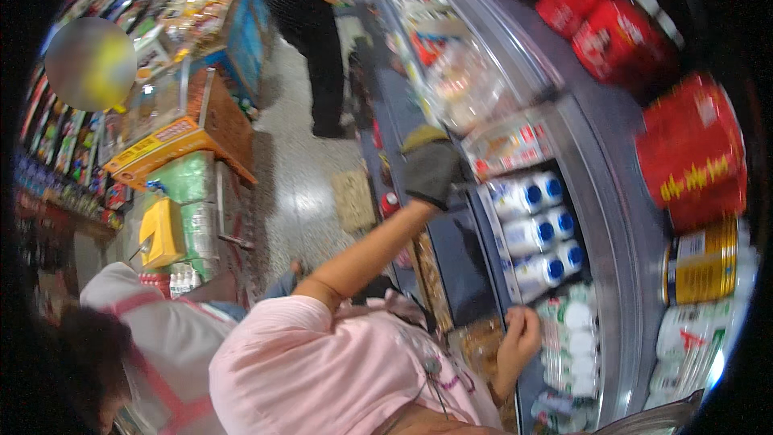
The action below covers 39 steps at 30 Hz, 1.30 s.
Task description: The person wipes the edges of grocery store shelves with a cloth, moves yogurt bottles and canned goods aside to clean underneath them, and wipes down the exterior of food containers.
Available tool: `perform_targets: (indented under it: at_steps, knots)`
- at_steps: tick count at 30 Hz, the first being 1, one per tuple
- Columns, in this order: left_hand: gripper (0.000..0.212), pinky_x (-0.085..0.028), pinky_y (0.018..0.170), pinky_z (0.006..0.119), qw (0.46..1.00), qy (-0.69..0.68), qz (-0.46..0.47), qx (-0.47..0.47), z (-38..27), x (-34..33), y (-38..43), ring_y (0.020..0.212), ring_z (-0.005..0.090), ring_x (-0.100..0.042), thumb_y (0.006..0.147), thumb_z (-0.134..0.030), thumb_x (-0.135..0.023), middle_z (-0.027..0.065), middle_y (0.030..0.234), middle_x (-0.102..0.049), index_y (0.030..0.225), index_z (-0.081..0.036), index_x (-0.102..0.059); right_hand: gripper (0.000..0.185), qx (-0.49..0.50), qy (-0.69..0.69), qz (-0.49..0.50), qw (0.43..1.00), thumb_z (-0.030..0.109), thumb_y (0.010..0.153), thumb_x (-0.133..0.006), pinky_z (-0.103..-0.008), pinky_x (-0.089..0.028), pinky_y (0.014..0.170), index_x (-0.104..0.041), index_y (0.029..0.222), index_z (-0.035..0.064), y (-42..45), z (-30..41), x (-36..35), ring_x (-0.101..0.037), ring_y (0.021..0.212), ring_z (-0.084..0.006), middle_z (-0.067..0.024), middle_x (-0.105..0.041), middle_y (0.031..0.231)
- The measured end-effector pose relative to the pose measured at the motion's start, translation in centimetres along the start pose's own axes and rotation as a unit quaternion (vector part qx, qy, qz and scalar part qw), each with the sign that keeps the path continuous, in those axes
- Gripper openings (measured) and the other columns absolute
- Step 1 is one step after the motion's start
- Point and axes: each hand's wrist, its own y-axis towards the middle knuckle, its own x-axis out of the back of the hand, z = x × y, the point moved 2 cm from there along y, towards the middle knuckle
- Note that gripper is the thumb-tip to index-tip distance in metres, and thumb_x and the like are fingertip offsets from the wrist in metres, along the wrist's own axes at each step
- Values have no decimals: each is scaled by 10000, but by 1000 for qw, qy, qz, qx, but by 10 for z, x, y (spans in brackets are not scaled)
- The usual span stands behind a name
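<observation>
My left hand [432, 169] reaches forward in a dark grey covering, apparently a glove, with a yellow-green patch at its far end. Blur hides its fingers and whether it holds anything. It is at the front edge of the chilled display shelf [492, 223], beside a printed carton [507, 142]. Several white bottles with blue caps [537, 232] stand in rows to its right. Bare, with fingers curled, my right hand [520, 332] is at the shelf edge beside white-capped bottles in green-and-white wrapping [570, 338]. Its grip is unclear.
Red packages [691, 151] and a gold tin [703, 266] sit above the display. Someone in black [308, 30] stands farther along the aisle [290, 181]; another person in grey and pink [163, 344] is at my left. An orange-edged case [181, 139] lines the opposite side.
</observation>
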Motion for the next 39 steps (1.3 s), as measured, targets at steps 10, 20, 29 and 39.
perform_targets:
  at_steps: [10, 20, 29, 39]
  knots:
    - [205, -507, 581, 469, 1000, -7, -17, 19, 4, -8, 23, 641, 373, -655, 632, -226, -630, 187, 695, -651, 720, -48, -677, 237, -20, -62, -22, 998, 190, 962, -527, -299, -415, 559, -615, 831, 14, -4, -11, -5, -531, 605, -146, -49, -597, 700]
    - [224, -487, 708, 441, 999, -5, 36, 25, 10, -17, 29, 808, 348, -637, 734, -254, -579, 180, 855, -645, 834, -76, -671, 216, -19, -47, -34, 998, 181, 952, -540, -292, -414, 569, -619, 842, 12, -7, -6, -5, -520, 612, -142, -47, -594, 708]
    - [211, -498, 660, 471, 998, -35, -54, -2, 11, -23, 25, 740, 372, -650, 601, -219, -670, 194, 777, -650, 741, -62, -683, 221, -26, -33, -27, 999, 172, 969, -520, -281, -413, 566, -611, 855, 6, -8, -6, -5, -509, 612, -130, -51, -592, 740]
    - [224, -499, 677, 465, 998, -7, -55, -9, 12, -18, 22, 757, 374, -648, 616, -246, -663, 177, 771, -653, 762, -76, -676, 219, 7, -30, -37, 999, 172, 951, -533, -292, -410, 541, -613, 838, 2, -2, -4, -5, -509, 561, -144, -46, -555, 626]
